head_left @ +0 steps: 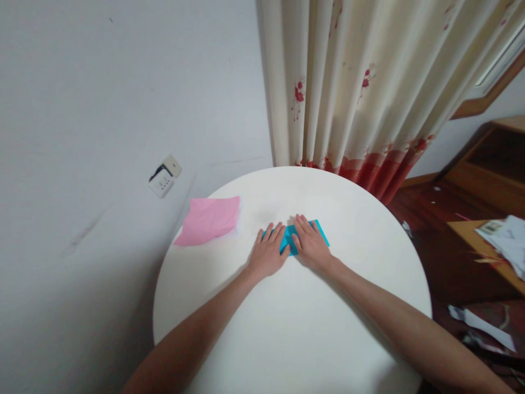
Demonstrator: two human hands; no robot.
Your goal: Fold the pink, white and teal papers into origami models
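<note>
A folded blue paper (pixel 289 238) lies flat near the middle of the round white table (pixel 295 328). My left hand (pixel 268 251) rests palm down on its left part, fingers stretched out and close together. My right hand (pixel 310 242) presses flat on its right part, and only a corner of the paper shows past the fingers. Both hands lie side by side, nearly touching, and hide most of the sheet.
A pink paper sheet (pixel 210 219) lies at the table's far left edge. A wall socket (pixel 164 176) sits on the white wall behind. A flowered curtain (pixel 361 82) hangs beyond the table. At the right stand wooden furniture (pixel 488 169) and papers (pixel 506 238).
</note>
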